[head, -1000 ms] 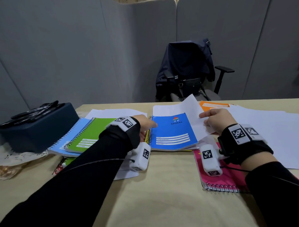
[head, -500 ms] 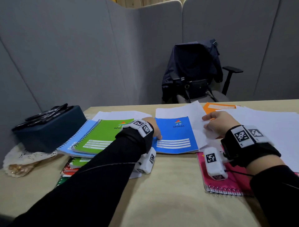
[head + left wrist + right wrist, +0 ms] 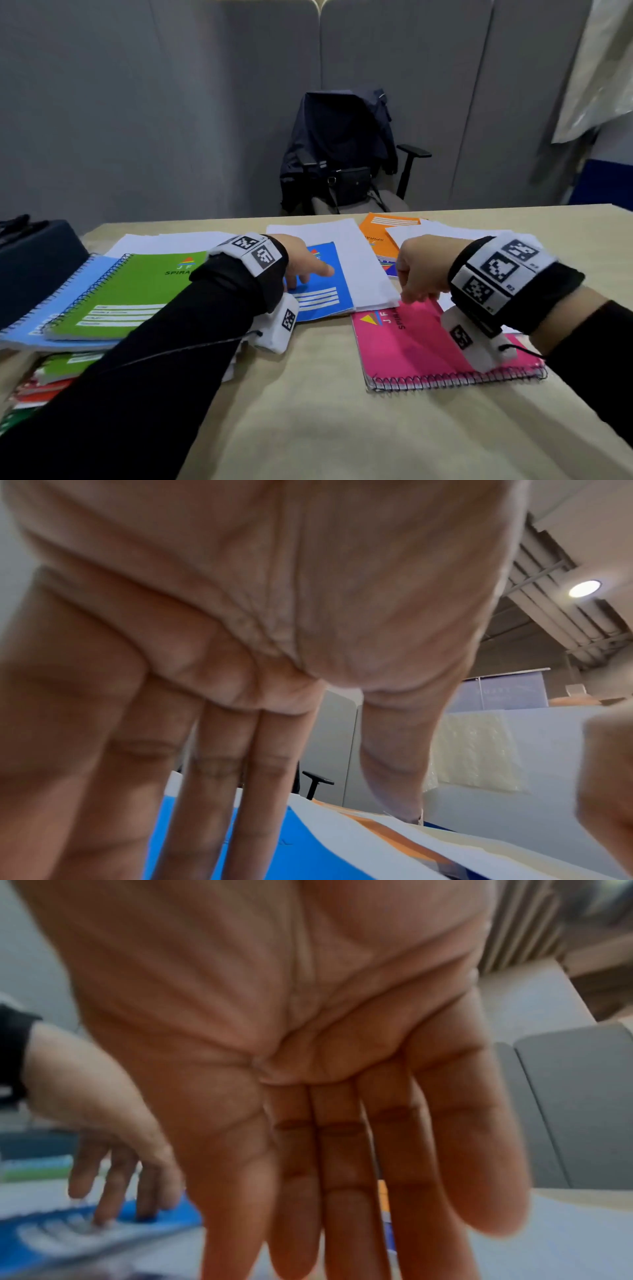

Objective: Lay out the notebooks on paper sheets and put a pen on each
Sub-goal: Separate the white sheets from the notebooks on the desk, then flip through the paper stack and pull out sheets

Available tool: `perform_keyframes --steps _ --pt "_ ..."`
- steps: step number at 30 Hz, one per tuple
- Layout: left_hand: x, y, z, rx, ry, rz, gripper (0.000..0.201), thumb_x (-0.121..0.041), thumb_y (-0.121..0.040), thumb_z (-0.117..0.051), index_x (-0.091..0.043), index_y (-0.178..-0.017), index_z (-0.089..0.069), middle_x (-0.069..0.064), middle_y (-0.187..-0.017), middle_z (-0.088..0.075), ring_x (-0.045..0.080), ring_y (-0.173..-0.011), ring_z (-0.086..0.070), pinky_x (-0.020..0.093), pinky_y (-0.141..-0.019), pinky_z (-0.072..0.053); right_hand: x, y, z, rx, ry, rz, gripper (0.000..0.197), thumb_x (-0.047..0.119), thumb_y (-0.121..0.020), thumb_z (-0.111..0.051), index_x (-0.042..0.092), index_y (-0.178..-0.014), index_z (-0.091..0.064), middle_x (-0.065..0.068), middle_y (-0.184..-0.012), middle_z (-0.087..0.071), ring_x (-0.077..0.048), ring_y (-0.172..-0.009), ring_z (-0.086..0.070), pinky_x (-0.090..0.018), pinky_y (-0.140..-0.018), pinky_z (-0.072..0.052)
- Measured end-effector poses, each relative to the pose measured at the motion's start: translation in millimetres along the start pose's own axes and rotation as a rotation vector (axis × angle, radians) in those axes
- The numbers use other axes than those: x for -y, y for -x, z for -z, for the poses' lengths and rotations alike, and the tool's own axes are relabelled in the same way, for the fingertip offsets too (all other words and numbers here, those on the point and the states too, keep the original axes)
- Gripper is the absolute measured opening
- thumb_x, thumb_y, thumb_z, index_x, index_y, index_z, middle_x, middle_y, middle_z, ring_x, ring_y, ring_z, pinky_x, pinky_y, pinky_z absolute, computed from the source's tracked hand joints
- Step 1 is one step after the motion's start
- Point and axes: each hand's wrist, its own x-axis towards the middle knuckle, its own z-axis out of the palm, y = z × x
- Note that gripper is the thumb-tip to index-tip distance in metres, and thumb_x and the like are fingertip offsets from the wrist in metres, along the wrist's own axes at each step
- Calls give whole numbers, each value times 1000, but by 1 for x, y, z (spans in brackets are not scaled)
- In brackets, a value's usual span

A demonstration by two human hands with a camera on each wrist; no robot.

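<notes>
A blue spiral notebook (image 3: pixel 325 298) lies on a white paper sheet (image 3: pixel 363 270) in the middle of the table. My left hand (image 3: pixel 308 274) rests on its cover, and its straight fingers (image 3: pixel 212 791) press the blue notebook (image 3: pixel 308 853). My right hand (image 3: pixel 411 291) hovers over the sheet's right edge, above the top of a pink notebook (image 3: pixel 411 346). The right wrist view shows my right hand (image 3: pixel 342 1204) with fingers straight and the palm empty. Black pens (image 3: pixel 20 222) lie on a dark box (image 3: pixel 37 263) at the far left.
A green notebook (image 3: pixel 137 291) lies on a light-blue one (image 3: pixel 68 294) at the left, above a stack of more notebooks (image 3: pixel 51 377). An orange notebook (image 3: pixel 380 233) and more white sheets (image 3: pixel 462 233) lie at the back right. An office chair (image 3: pixel 342 154) stands behind the table.
My right hand has let go of the sheet's raised edge, and the sheet now lies flat. That hand has drawn back toward the pink notebook. My left hand stays on the blue notebook.
</notes>
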Motion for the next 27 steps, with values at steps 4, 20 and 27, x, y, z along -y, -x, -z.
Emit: perform_keyframes --steps 4,20,27 --pt "9 -5 -5 -48 2 0 50 -57 -84 -60 -10 -97 -70 3 -98 -72 19 -66 -63 22 -58 -46 5 10 -13 114 143 12 32 34 -76 -76 13 -100 -73 0 -90 -71 -13 -76 -60 -22 -62 -45" --pt "17 9 -11 -148 -133 -78 43 -56 -86 -57 -15 -91 -71 -3 -91 -69 16 -83 -62 26 -77 -46 66 41 -23 155 176 107 51 51 -64 -78 19 -101 -65 2 -94 -66 -17 -85 -63 -30 -70 -54" --pt "27 19 -16 -142 -205 -106 45 -61 -87 -51 -17 -93 -58 -1 -97 -59 17 -88 -54 26 -75 -38 56 58 -5 51 48 73 16 25 -81 -64 11 -88 -66 1 -68 -57 -11 -57 -53 -19 -51 -42"
